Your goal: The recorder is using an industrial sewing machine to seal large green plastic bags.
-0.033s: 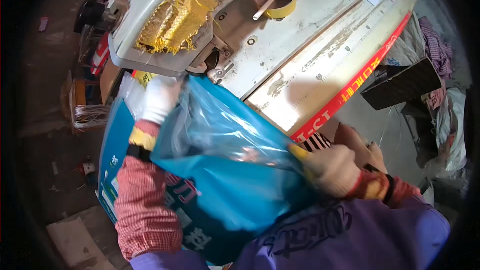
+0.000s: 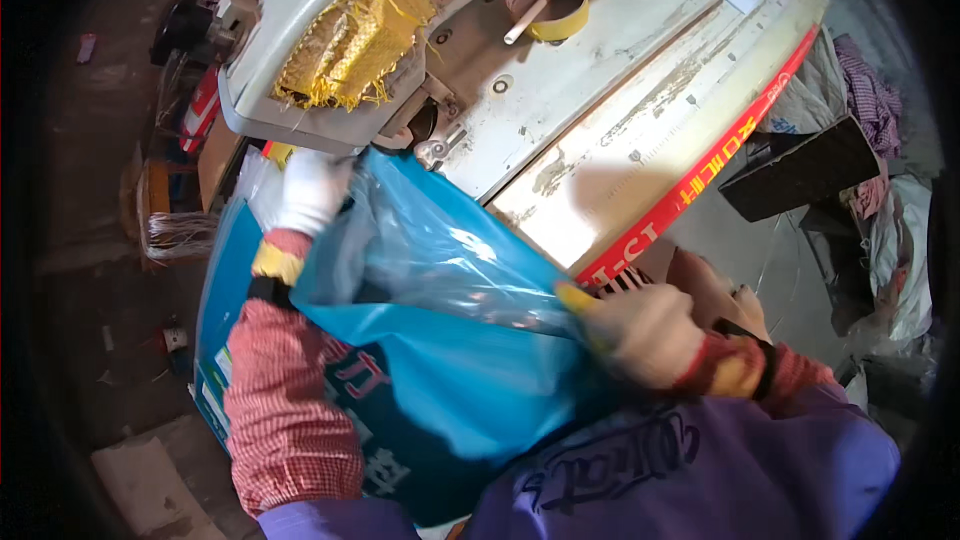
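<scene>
Two gloved hands on one blue bag (image 2: 450,380). My left hand (image 2: 300,190), white glove, is closed on the bag's upper left corner, just under the machine head (image 2: 300,50). My right hand (image 2: 640,335), cream glove with yellow fingertips, pinches the bag's right edge near the red strip (image 2: 720,170) along the table (image 2: 620,130) front. Bag is stretched between both hands, clear plastic liner (image 2: 440,250) crumpled across its upper part, lower part hanging over my lap with dark print on it. Yellow woven scrap (image 2: 355,35) sits on the machine head. Tape roll (image 2: 550,5) lies farther back on the table, a white stick across it. Checked red sleeve on my left arm, purple apron (image 2: 700,470) below. Piled cloth (image 2: 870,100) at far right, dim floor at left.
</scene>
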Motion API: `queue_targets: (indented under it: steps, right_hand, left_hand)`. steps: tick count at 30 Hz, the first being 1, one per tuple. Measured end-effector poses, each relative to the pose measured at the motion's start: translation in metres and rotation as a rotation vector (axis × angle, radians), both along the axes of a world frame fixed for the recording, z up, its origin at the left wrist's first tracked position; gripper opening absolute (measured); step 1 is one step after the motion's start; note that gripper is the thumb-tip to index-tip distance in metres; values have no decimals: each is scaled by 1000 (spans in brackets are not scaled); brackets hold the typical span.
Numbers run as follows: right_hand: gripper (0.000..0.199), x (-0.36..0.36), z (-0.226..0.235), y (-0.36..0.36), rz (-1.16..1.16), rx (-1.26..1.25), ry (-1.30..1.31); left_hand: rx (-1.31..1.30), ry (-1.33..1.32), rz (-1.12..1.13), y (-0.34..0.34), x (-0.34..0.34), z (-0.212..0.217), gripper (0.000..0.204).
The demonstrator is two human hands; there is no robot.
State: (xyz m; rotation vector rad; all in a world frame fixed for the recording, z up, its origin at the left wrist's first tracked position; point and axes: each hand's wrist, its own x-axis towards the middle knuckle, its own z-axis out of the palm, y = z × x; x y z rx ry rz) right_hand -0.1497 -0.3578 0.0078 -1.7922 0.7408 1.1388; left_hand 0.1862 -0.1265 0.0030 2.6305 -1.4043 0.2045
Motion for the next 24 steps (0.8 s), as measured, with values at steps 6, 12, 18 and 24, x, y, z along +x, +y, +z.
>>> queue_targets:
  steps: [6,12,18,24]
  right_hand:
    - [35,116,17,39,512,-406,-1004]
    - [24,142,24,32,660,-401,-1073]
    - [26,190,1,4,837,281,-1069]
    - [27,211,-16,16,1144,-41,-1296]
  left_hand:
    - [-212,-92,64,1,120,61,55]
    - [402,-344,364,-21,22,133,30]
    - [432,-343,-174,-74,-161,159,11]
    - [562,-120,-502,-152,-284,117,11]
